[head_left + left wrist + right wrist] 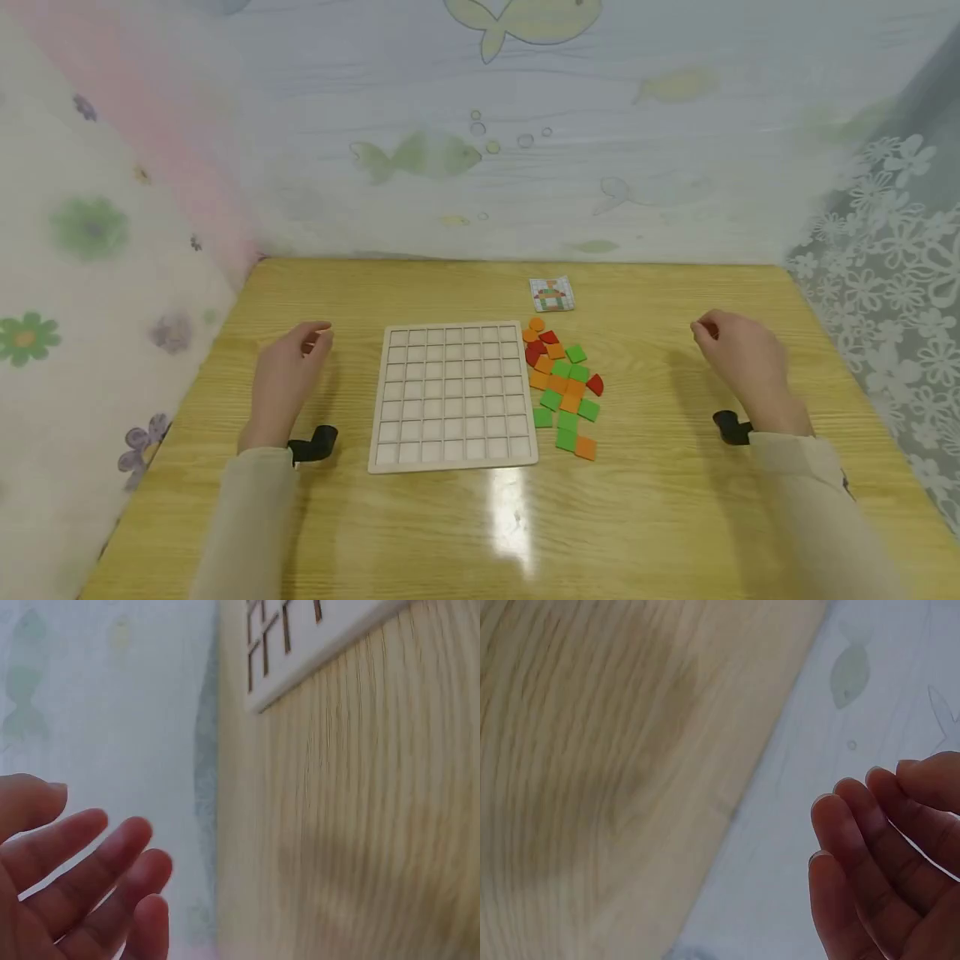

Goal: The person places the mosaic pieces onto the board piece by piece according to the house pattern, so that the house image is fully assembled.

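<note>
My left hand (288, 379) hovers over the table to the left of a square wooden grid board (378, 400); in the left wrist view its fingers (112, 855) curve loosely around nothing. The board's cells hold no pieces. Against its right side lie scattered flat pieces: green squares (588, 410), orange squares (586, 448), orange discs (537, 324) and red quarter-rounds (595, 384). Well to the right of them, my right hand (746, 358) is held above the table. The right wrist view shows its fingers (836, 825) relaxed and slightly bent, with nothing held.
A small pattern card (552, 294) with a coloured picture on a grid lies behind the pieces. The wooden table (637, 517) meets a wall (337, 208) with fish drawings at the back. Flowered wall covering (97, 333) stands at the left, a lace-patterned curtain (892, 225) at the right.
</note>
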Demonstrator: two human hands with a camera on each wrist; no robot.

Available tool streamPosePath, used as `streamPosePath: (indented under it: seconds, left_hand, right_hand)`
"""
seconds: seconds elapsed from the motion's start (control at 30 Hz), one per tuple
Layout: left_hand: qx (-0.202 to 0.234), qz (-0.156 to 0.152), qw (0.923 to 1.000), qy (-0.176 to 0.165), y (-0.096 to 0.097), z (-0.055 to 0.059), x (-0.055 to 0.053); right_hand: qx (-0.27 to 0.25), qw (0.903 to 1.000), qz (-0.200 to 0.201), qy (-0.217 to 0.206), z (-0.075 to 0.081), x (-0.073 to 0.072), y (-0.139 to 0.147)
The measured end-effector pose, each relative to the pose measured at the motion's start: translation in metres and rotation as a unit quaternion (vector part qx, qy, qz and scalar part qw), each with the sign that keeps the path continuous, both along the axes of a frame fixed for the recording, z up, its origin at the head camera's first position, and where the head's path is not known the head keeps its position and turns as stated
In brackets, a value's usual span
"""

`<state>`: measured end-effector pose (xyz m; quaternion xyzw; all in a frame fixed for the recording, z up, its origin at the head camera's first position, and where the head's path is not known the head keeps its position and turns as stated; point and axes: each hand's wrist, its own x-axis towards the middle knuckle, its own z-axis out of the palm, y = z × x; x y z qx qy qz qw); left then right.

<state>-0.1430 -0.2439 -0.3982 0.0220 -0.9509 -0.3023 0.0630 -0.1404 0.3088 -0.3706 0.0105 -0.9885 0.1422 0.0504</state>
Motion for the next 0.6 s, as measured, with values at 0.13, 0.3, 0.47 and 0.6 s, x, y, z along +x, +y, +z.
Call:
streamPosePath:
  seconds: [0.13, 0.3, 0.47, 0.6]
  left_hand:
    - [0.018, -0.007, 0.999, -0.041, 0.003, -0.009, 0.012]
    - [0.006, -0.012, 0.9965, -0.082, 0.013, -0.02, 0.019]
    - [0.009, -0.016, 0.9955, -0.093, 0.024, -0.035, 0.021]
    - [-0.001, -0.013, 0.9941, -0.108, 0.031, -0.042, 0.018]
  right_hand:
    - [-0.036, 0.9994, 0.001, 0.004, -0.013, 0.003, -0.013]
    - [-0.094, 0.9951, 0.027, -0.013, -0.03, 0.006, -0.032]
    - [-0.147, 0.9874, 0.036, -0.048, -0.05, 0.008, -0.049]
    - [-0.185, 0.979, 0.033, -0.079, -0.06, 0.009, -0.061]
